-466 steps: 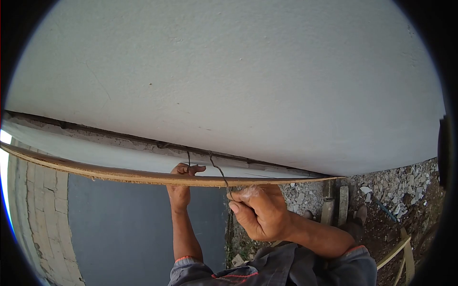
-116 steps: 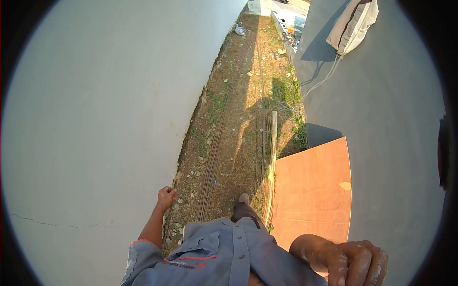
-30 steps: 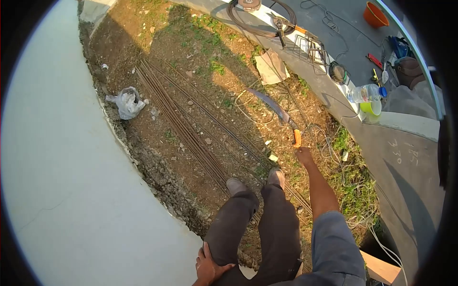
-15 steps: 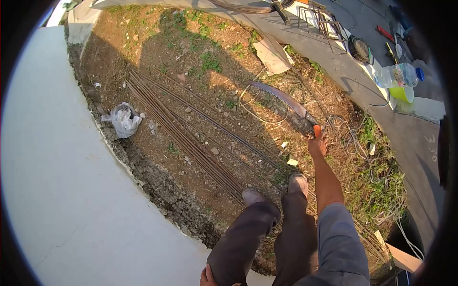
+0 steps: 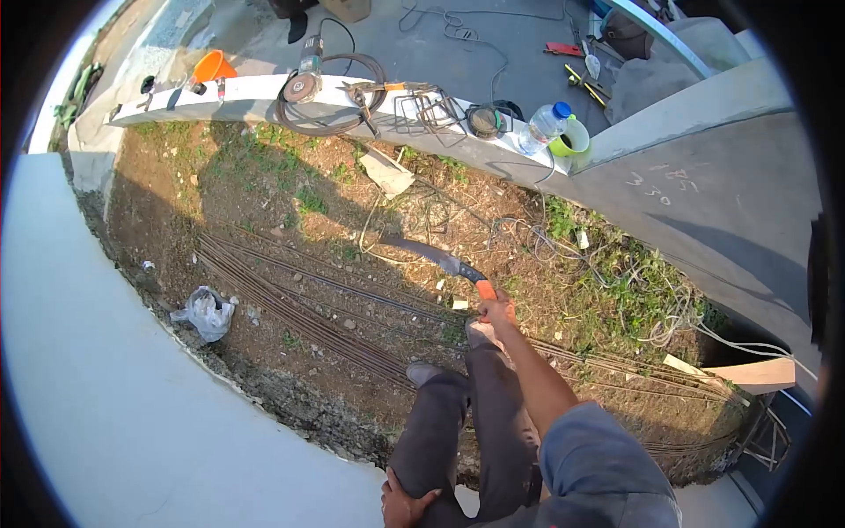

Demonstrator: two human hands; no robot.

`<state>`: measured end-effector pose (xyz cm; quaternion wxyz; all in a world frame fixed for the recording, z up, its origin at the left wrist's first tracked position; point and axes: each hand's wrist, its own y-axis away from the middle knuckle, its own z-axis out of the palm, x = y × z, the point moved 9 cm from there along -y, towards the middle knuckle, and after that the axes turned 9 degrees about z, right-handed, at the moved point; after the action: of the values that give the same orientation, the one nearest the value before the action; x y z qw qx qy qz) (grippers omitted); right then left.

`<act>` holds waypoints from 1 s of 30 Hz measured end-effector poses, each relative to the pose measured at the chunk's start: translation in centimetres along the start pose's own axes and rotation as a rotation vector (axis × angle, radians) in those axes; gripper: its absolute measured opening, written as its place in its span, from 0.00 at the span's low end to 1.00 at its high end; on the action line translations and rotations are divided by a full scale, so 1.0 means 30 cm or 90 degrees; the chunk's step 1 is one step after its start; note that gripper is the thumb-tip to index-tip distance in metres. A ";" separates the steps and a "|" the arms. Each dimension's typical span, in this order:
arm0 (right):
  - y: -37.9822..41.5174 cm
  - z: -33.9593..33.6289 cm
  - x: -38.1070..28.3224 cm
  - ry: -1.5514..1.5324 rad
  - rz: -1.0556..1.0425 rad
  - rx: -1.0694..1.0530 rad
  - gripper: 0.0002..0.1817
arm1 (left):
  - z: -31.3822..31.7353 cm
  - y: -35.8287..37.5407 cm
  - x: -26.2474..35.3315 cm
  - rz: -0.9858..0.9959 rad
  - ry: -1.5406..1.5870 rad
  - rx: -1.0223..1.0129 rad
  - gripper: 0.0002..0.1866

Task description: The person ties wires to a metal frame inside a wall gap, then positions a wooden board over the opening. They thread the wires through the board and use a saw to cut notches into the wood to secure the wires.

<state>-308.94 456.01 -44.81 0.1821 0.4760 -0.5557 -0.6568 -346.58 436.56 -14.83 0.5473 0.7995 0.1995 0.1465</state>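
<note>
My right hand point(image 5: 498, 310) is wrapped round the orange handle of a curved saw point(image 5: 426, 250), whose toothed blade points left over the dirt. My left hand point(image 5: 405, 505) lies on my left leg near the knee, at the bottom of the view, with its fingers spread. Long rusty steel bars point(image 5: 304, 321) lie on the ground in front of my feet, running from upper left to lower right. A loop of pale cable point(image 5: 364, 231) lies by the tip of the blade.
A low wall point(image 5: 255, 88) carries an angle grinder point(image 5: 304, 81), bent wire frames point(image 5: 429, 113), a water bottle point(image 5: 546, 125) and a green cup point(image 5: 572, 138). A plastic bag point(image 5: 208, 314) lies left of the bars. Loose cable point(image 5: 550, 239) and a wooden board point(image 5: 748, 375) are at the right.
The view has swung up and to the right, showing more of the wall and the floor behind it. My right hand has drawn the saw back closer to my feet.
</note>
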 end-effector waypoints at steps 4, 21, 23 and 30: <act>0.457 -0.212 -0.157 0.114 -0.065 0.038 0.15 | 0.045 -0.029 -0.079 0.077 -0.017 -0.039 0.71; 1.569 -1.287 0.526 -0.078 0.236 0.455 0.15 | -0.439 0.052 0.158 0.476 -0.012 0.068 0.34; 1.663 -1.229 0.716 -0.122 0.229 0.437 0.12 | -0.485 0.028 0.159 0.514 -0.092 0.110 0.33; 1.761 -1.283 1.221 0.241 0.181 0.504 0.12 | -0.428 -0.009 0.177 0.525 -0.302 0.102 0.27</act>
<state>-309.97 389.75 -9.85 0.1734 0.5396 -0.7804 -0.2641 -347.78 449.68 -10.40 0.4107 0.8630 -0.2536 0.1490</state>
